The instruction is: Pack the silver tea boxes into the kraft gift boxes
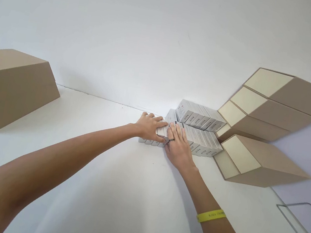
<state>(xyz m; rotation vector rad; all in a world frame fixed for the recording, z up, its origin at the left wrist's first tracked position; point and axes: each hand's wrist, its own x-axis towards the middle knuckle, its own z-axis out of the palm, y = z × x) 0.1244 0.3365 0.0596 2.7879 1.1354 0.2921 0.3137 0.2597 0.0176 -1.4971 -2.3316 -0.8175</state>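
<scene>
Small white boxes (196,139) stand packed side by side in a row on the white surface, with dark printed marks on their near ends. My left hand (150,126) lies over the left end of this row, fingers spread and touching the box tops. To its right, my right hand (179,146) rests on the same row with its fingers stretched across the tops; a dark ring is on one finger. Both palms hide part of the boxes beneath. Behind, against the wall, a second group of white boxes (200,115) sits higher than the front row.
Larger beige boxes (283,102) with cream ends are stacked at the right, beside a lower beige pair (261,164). Another large beige box (14,85) stands at the left. A white wall (128,28) rises behind. A bent metal wire frame (292,223) shows at lower right.
</scene>
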